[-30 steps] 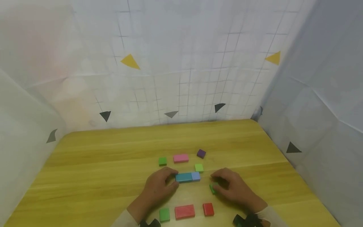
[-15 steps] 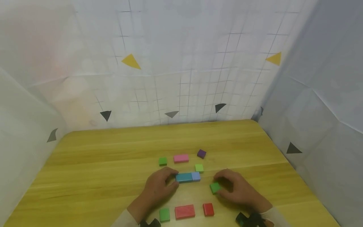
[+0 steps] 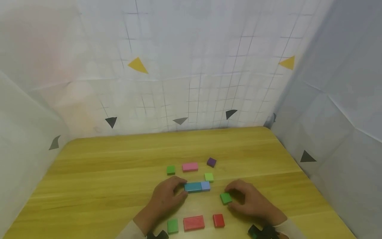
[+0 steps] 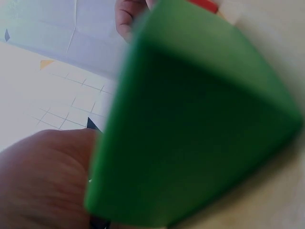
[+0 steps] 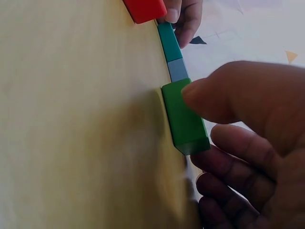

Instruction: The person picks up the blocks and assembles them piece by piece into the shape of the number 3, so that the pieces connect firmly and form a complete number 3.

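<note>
My left hand is at the left end of a teal rectangular block, with the thumb on its near corner and the index finger on its far corner. A small periwinkle-blue block touches the teal block's right end. To the right, my right hand holds a green square block between thumb and fingers, apart from the blue one. In the right wrist view the thumb lies against the green block. The left wrist view is largely filled by another green block.
Nearer me lie a green block, a red rectangular block and a red square block. Farther off are a green block, a pink block, a lime block and a purple block. Papered walls surround the table.
The green block at my right hand has turned from standing on its edge to showing its broad top face. My right fingers have shifted slightly right. My left hand keeps its place.
</note>
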{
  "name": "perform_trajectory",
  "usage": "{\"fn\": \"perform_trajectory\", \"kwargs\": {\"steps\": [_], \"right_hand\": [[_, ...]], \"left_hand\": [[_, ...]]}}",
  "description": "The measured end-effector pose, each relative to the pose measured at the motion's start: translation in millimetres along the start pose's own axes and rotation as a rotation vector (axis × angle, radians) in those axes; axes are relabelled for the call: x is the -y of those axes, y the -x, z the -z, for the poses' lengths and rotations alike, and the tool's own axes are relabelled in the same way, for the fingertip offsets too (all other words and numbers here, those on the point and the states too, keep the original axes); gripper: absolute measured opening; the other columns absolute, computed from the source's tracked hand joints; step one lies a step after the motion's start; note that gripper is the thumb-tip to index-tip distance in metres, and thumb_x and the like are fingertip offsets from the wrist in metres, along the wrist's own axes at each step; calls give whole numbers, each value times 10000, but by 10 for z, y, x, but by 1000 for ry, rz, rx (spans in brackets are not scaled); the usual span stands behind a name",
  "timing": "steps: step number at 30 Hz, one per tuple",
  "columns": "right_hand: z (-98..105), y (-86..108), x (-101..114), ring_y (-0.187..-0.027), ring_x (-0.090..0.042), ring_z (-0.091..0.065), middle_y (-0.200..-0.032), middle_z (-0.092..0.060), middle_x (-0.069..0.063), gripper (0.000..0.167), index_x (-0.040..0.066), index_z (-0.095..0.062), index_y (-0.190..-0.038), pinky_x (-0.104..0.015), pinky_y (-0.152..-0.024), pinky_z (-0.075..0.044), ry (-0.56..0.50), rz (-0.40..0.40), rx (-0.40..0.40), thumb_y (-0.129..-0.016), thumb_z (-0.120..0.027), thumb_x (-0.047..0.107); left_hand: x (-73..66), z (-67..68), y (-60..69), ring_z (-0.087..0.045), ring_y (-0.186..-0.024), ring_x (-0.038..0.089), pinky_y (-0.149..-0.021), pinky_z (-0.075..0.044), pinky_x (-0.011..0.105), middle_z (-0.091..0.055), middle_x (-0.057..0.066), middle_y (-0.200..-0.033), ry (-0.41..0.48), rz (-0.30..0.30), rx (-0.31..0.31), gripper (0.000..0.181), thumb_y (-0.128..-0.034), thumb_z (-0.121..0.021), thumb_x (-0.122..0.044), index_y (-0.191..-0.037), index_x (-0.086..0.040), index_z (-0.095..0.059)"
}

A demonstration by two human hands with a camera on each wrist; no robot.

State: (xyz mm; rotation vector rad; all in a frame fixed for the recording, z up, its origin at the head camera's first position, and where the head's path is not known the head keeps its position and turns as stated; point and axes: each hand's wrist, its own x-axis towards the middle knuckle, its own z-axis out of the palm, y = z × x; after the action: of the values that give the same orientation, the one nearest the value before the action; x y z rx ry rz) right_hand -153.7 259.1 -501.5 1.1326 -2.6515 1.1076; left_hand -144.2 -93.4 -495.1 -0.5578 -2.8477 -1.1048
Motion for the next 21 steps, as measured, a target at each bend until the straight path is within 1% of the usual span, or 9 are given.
{"fn": "perform_trajectory", "kwargs": {"steps": [3, 9, 13, 18, 21], "right_hand": [[-3, 14, -12, -1068, -79, -603, -1149, -638, 131, 374, 234, -653, -1179, -310, -934, -514, 9, 0, -3, -842, -805, 289], [2, 42, -10, -1015, -109, -626, -1124, -654, 113, 389, 240, -656, -1167, -296, -894, -526, 10, 71, -49, -818, -826, 218], [-4, 54, -25, -1009, -109, -624, -1124, -652, 116, 384, 254, -653, -1164, -285, -887, -528, 9, 55, -44, -823, -824, 209], [-8, 59, -35, -1008, -124, -627, -1122, -655, 106, 389, 250, -654, -1161, -286, -886, -529, 2, 49, -40, -817, -828, 197], [-2, 60, -24, -1013, -122, -625, -1124, -652, 110, 383, 258, -653, -1159, -289, -891, -528, -3, 42, -33, -821, -826, 202]], "left_hand": [[0, -2, 4, -596, -1167, 126, -1009, -480, 438, -650, -139, -1194, 7, 4, 0, 350, -910, -689, -377, -1235, -253, -651], [-7, 8, 1, -594, -1172, 123, -1011, -480, 440, -649, -141, -1197, 0, 8, 6, 346, -913, -686, -375, -1236, -256, -650], [-11, 17, -9, -597, -1169, 123, -1008, -482, 431, -652, -134, -1196, -23, 1, 2, 350, -910, -686, -379, -1236, -258, -651], [-3, 7, -15, -595, -1175, 121, -1011, -481, 431, -652, -134, -1200, -21, 3, 15, 350, -914, -681, -381, -1239, -255, -652], [0, 0, -12, -595, -1174, 120, -1012, -481, 431, -652, -135, -1198, -14, 6, 13, 348, -913, -683, -377, -1237, -255, -653]]}}
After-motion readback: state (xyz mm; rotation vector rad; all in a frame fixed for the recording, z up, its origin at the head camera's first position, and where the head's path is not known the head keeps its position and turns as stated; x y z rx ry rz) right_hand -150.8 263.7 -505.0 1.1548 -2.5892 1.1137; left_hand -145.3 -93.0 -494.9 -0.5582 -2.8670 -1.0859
